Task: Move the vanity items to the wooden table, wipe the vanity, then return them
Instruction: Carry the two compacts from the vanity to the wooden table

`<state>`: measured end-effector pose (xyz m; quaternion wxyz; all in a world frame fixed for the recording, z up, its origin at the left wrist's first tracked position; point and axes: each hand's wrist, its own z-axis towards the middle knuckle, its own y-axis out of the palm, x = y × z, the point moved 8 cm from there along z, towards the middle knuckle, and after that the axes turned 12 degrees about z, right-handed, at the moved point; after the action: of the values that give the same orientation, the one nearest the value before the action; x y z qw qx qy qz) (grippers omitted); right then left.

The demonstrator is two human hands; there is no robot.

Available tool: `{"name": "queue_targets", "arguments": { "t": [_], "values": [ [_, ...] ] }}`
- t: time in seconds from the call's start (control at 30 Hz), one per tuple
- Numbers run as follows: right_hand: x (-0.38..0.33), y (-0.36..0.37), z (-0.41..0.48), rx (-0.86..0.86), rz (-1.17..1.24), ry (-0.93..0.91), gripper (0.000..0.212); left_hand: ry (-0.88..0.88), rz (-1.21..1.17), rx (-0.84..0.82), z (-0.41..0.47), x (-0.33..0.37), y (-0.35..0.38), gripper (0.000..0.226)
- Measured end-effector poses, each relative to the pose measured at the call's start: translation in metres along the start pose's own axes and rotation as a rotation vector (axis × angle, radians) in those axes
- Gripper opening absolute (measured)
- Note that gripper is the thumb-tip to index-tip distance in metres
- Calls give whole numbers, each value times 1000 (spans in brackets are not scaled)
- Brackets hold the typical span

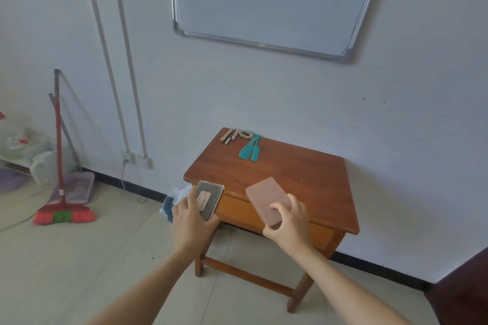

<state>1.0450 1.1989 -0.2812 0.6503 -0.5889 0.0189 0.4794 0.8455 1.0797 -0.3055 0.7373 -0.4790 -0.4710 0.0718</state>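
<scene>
Two bare forearms reach forward from the bottom of the view. The left hand (190, 219) is closed around a flat dark case (209, 199) with a pale label on its face, held at the near left corner of the wooden table (303, 177); a bunch of light blue cloth (174, 199) shows just behind the same hand, though whether the fingers grip it too cannot be told. The right hand (289, 219) clasps the near end of a flat pink box (265, 199), which tilts over the table's front edge, and whether it rests on the wood is unclear.

The table is small, reddish brown and glossy, with a lighter front panel and a low rail between its legs. It stands against the wall on a floor of pale tiles (105, 258). At its far left corner lie a few slim tubes (229, 136) side by side, a pale hair tie (246, 134) just beside them, and two teal combs (250, 150) overlapping each other.

Farther left, a red broom (62, 192) and a dustpan (79, 187) lean by the wall, near white baskets (45, 163). Two thin pipes (116, 60) run down the white wall to sockets (134, 159). Above the table hangs a whiteboard (272, 0) in a metal frame. A black skirting strip (137, 187) lines the base of the wall.
</scene>
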Motion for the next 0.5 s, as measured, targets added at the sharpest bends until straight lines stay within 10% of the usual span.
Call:
{"name": "queue_targets", "arguments": {
  "t": [0.5],
  "values": [
    [111,11,111,10,-62,279,46,145,-12,-259,127,73,133,86]
  ]
}}
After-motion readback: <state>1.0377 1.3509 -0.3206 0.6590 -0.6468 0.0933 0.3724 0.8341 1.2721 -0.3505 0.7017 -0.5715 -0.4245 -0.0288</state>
